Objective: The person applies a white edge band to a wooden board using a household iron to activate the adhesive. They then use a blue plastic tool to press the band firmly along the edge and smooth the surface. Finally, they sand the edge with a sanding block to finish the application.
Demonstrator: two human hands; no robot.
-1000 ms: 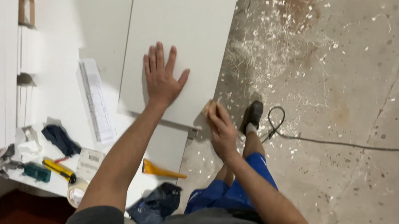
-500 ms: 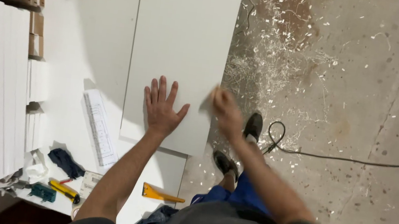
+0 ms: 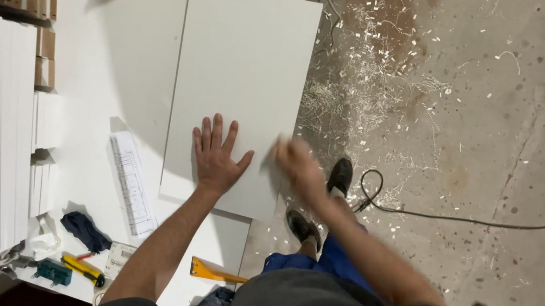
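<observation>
Broadly, a white worktable [image 3: 110, 45] fills the left of the view and a concrete floor [image 3: 474, 132] strewn with shavings the right, a black cable [image 3: 490, 220] looping across it. On the table lies a white panel [image 3: 241, 70], its right edge overhanging the table's side. Since the earlier views the panel sits lower and fuller in view, though the head camera has shifted too, so the panel itself may not have moved. The left hand [image 3: 217, 157] lies flat on the panel's near end with fingers spread wide, as before, pinning it. The right hand [image 3: 294, 161] has moved along the panel's right edge and is now blurred with motion; it seems loosely closed there, but I cannot tell whether it grips anything. Beside the panel lies a long printed paper strip [image 3: 131, 184], then a yellow square [image 3: 213, 272], a dark rag [image 3: 85, 230], and a yellow-handled tool [image 3: 83, 268].
</observation>
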